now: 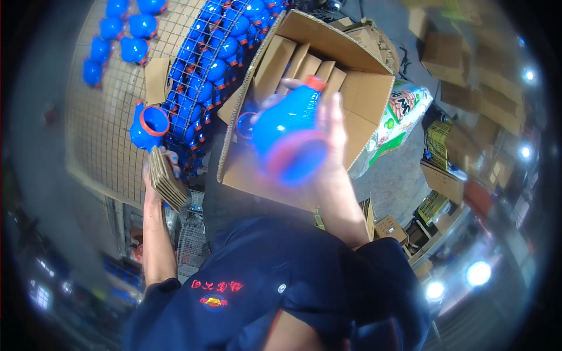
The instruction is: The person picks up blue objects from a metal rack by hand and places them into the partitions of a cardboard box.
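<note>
My right hand (335, 131) is wrapped round the side of a glossy blue bulb-shaped vessel (287, 126) with a red neck end and a wide red rim. It is held tilted over an open cardboard box (366, 90), its wide mouth toward me and blurred. Upright cardboard dividers (278, 61) stand inside the box; part of another blue vessel (246, 124) shows at its left wall. In my closed left hand (170, 161) is a stack of folded cardboard pieces (165, 180). Just beyond those fingers is another blue vessel (140, 131); whether they touch it I cannot tell.
A wire-mesh surface (111, 140) on the left carries several blue vessels (134, 50) and a loose cardboard piece (157, 80). Many more are heaped behind the mesh (216, 70). Right of the box lies a printed plastic sack (398, 120); cardboard boxes (448, 55) and yellow crates (436, 140) stand farther right.
</note>
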Available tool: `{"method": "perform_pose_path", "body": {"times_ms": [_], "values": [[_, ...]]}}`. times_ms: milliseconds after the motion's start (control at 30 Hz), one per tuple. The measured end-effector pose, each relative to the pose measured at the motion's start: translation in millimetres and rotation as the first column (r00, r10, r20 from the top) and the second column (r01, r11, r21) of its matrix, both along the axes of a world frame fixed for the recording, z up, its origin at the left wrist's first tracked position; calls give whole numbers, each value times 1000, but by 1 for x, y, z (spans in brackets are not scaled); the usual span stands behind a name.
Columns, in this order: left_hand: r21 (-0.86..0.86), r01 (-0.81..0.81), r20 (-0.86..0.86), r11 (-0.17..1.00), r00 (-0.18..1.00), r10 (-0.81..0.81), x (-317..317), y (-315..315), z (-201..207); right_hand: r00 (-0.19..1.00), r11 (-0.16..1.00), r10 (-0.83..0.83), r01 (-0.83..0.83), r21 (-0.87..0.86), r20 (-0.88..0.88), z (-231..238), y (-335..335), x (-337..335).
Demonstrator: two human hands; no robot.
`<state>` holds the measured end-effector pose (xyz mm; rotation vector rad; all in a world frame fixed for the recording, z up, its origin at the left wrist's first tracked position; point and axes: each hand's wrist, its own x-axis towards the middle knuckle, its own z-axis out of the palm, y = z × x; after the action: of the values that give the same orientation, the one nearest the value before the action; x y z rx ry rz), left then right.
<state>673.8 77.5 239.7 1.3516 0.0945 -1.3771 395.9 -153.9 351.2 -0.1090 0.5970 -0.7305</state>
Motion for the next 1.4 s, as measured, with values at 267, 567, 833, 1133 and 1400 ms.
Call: {"method": "perform_pose_path", "body": {"times_ms": [267,567,833,1133,1400], "values": [[-311,24,-593,950,776,-214,-13,-33,30,656,944,-65,-205,-260,-752,-64,-48,-42],[-48,351,-152,935,923,-354,-29,-56,66,-276,458,-145,-870,183,-950,-255,-58,41],[-159,577,58,801,816,-576,-40,-71,71,323,635,-439,-548,-544,-838,-132,-38,47],[37,920,454,391,333,-826,11,-139,46,974,971,22,33,236,-226,-65,1,5],[598,122,793,792,52,-607,338,-179,-195,921,971,-239,225,-81,-308,-63,-32,-74]]}}
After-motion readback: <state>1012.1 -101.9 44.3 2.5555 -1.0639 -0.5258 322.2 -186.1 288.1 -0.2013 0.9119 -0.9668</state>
